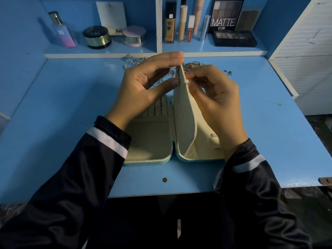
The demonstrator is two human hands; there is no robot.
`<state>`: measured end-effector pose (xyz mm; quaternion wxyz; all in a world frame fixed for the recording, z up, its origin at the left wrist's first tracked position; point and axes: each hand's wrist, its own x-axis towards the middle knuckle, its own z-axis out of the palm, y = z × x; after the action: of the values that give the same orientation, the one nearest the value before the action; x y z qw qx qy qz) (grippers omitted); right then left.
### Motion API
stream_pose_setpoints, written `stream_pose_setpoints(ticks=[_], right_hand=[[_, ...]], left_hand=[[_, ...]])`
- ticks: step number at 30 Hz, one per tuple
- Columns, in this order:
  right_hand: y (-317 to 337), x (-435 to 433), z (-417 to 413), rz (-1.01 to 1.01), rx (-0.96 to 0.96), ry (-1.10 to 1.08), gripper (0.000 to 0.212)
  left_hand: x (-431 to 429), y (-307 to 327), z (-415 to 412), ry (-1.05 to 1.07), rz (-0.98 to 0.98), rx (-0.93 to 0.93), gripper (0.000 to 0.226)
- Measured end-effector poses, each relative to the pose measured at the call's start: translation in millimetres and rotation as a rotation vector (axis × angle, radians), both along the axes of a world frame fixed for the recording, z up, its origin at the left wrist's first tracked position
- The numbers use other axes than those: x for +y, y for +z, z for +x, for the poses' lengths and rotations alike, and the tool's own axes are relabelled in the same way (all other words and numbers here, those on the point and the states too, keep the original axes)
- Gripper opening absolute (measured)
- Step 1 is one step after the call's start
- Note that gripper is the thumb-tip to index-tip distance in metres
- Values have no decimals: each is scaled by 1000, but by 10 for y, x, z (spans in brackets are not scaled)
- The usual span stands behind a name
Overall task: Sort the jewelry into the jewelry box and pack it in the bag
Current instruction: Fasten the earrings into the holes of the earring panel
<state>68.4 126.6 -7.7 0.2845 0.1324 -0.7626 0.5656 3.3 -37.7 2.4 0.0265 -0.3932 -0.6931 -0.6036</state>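
Jewelry box point(149, 141) open, flap point(185, 114) upright between left hand point(143, 87), right hand point(215, 97)

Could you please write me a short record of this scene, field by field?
jewelry box: open flat on the blue desk, its two halves side by side
cream flap: raised upright between the halves
left hand: pinches the flap's top edge
right hand: fingers curled, pinching at the flap's right face; any small piece there is too small to tell
loose jewelry: heaped on the desk behind the hands
shelf: perfume bottle, black jar, MATTE palette
bag: not in view
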Motion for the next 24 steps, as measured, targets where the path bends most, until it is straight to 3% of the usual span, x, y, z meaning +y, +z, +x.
stream_pose_setpoints(ticks=[9,19,24], right_hand=[[92,62,80,-128,-110,1,14],[206,151,194,23,-29,-44,24],[203,216,216,76,-82,-65,27]], left_hand=[[44,30,33,-34,-20,-54,40],[82,2,12,-17,-79,-103,47],[143,18,34,-49,-131,-109,56]])
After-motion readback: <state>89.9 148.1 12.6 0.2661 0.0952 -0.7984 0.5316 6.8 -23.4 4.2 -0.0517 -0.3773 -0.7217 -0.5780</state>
